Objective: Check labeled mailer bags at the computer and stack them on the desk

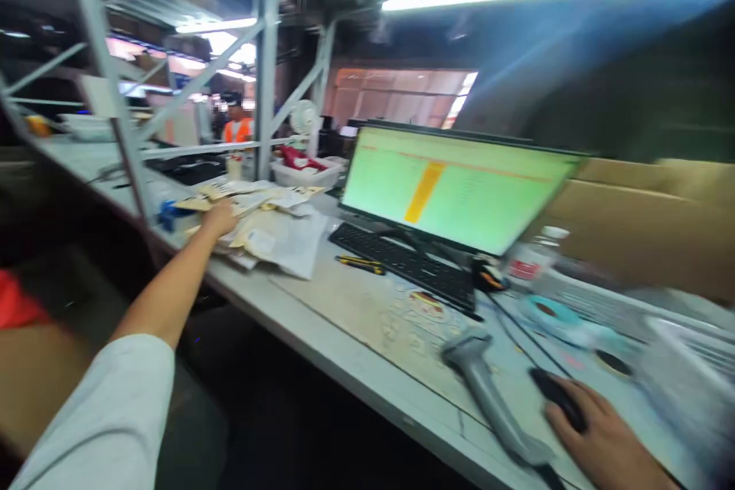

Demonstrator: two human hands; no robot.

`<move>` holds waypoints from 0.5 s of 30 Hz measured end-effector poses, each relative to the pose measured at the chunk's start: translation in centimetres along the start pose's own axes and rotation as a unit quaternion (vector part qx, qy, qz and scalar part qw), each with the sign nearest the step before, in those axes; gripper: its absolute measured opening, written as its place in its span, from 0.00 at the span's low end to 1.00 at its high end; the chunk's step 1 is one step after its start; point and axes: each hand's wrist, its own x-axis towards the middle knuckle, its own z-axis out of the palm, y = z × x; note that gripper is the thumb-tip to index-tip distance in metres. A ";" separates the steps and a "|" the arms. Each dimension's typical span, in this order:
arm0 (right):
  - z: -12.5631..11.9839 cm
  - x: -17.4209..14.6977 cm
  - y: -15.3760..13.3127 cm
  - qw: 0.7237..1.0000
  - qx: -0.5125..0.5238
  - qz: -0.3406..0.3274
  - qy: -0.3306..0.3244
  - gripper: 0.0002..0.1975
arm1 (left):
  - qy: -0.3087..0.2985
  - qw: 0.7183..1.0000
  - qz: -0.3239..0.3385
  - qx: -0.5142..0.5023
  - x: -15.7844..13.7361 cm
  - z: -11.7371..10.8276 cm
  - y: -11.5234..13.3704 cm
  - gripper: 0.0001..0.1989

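While the right hand [612, 432] is resting to the right of the keyboard [407, 264], its grip is grasping a black mouse [556, 396], with the thumb lying along one side and the fingers curving over the other. The left hand [221, 220] is reaching out well to the left of the keyboard and touching a loose pile of papers [292, 241]. Its fingers are partly merging with the sheets, so one cannot tell whether that grip is clenching a sheet or only lying on top. The papers are overlapping untidily on the counter [321, 334], their nearest corner lying just beside the keyboard's left end.

Directly behind the keyboard, a screen [465, 191] is standing, showing a pale green page with an orange band. Just in front of the keyboard's left half, a yellow and black cutter [360, 265] is lying flat. A grey scanner [488, 390] is lying in front of the keyboard's right end. To the right of the keyboard, a clear bottle [534, 256] is standing, and blue-green tape [566, 321] is lying nearer. Behind the keyboard's left end, a white basket [304, 174] is holding something red. Farther behind and left of the keyboard, a person in an orange vest [238, 130] is appearing, blurred.
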 end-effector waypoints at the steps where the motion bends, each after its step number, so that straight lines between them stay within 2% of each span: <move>1: -0.3 -0.3 0.5 0.999 -0.014 0.033 -0.009 0.27 | 0.001 0.999 -0.013 0.035 0.9 0.5 0.1 0.17; 5: -0.7 -0.7 0.6 0.996 -0.042 0.075 -0.027 0.27 | -0.003 0.986 -0.065 0.150 3.8 2.0 -1.5 0.12; 9: -0.4 -0.9 0.5 0.995 -0.053 0.079 -0.016 0.26 | 0.013 0.972 -0.041 0.230 4.4 2.3 -1.9 0.12; 12: -0.3 -1.1 0.9 0.995 -0.054 0.082 -0.028 0.26 | 0.041 0.962 0.030 0.270 3.9 1.8 0.0 0.14; 15: -0.3 -1.2 1.3 0.994 -0.056 0.087 -0.037 0.28 | 0.105 0.949 0.087 0.284 3.4 1.4 3.5 0.26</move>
